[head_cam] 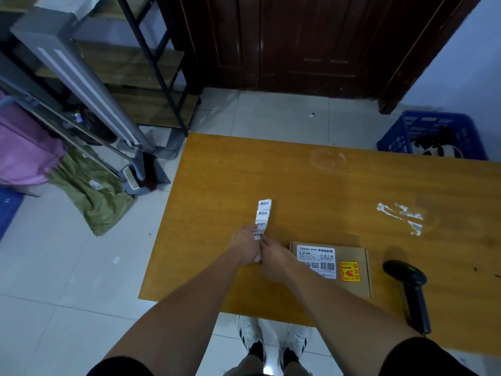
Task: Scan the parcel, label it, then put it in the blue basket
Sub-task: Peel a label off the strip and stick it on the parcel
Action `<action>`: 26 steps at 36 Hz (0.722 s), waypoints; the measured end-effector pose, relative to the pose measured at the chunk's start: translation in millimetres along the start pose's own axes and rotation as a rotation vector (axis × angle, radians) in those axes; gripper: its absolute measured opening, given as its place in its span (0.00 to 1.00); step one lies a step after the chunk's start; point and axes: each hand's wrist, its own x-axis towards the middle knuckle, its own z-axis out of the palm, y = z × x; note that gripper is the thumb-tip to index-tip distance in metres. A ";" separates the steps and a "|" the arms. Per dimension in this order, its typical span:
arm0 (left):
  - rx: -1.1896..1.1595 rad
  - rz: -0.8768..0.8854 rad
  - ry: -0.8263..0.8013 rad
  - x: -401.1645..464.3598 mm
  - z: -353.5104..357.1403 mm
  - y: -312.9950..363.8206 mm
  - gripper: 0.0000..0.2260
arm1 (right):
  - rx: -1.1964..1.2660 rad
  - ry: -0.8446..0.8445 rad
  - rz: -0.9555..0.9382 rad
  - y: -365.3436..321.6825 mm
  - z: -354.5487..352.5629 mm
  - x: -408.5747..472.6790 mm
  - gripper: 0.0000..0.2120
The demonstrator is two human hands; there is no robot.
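Note:
A white strip of printed labels (263,214) lies on the wooden table (339,185), running away from me. My left hand (245,244) and my right hand (272,256) meet at the strip's near end, both pinching it. Just right of my right hand lies the parcel (349,264), a flat brown cardboard box with a white barcode sticker and a yellow-red sticker on top. A black handheld scanner (412,289) rests on the table to the parcel's right. The blue basket (431,135) stands on the floor beyond the table's far right corner, with dark items inside.
White torn sticker remains (401,215) mark the table at the right. Left of the table stand a grey metal frame (81,85), a black shelf (151,63), a dustpan and broom (138,180), a green bag (92,191) and pink bags (24,147). A dark wooden door (311,42) is behind.

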 end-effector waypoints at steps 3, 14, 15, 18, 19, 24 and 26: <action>-0.202 -0.064 0.035 -0.8 2.2 2.8 0.22 | -0.013 -0.005 -0.004 2.7 0.3 -0.8 0.30; -0.528 -0.271 0.159 -4.5 8.1 -5.8 0.23 | -0.024 0.028 -0.057 6.2 -0.5 -10.7 0.23; -0.517 -0.283 0.166 -4.4 8.6 -6.7 0.22 | -0.016 0.027 -0.066 6.0 -1.1 -11.5 0.23; -0.447 -0.265 0.172 -3.2 11.8 -11.1 0.13 | 0.040 0.046 -0.043 5.2 -3.0 -13.4 0.18; -0.430 -0.252 0.177 -3.5 12.8 -12.5 0.12 | 0.080 0.074 -0.018 4.7 -3.4 -13.6 0.16; -0.406 -0.209 0.171 -8.7 16.4 -15.1 0.11 | 0.328 0.265 0.213 0.1 -7.7 -4.1 0.12; -0.421 -0.194 0.169 -10.9 17.9 -16.3 0.10 | 0.425 0.309 0.285 0.2 -9.8 1.1 0.13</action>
